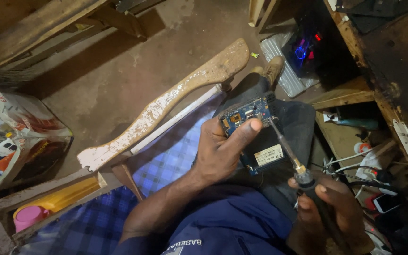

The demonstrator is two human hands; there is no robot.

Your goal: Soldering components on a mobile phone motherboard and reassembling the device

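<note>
From the head camera, the left hand (pixel 220 153) holds an opened black phone with a blue circuit board (pixel 253 134) up over the person's lap. Its fingers are wrapped around the phone, and the thumb presses on the top of the board. The right hand (pixel 329 208) is closed around the black handle of a soldering iron with a thin metal tip (pixel 291 158). The tip touches the board near its top right edge.

The phone's back is already off, so the board is bare. The iron is on the board now, so the fixing looks to be in the middle, not done. The cover is still to go back on.

A worn wooden chair arm with chipped white paint (pixel 166 104) sits to the left. White cables (pixel 355 163) lie to the right.
</note>
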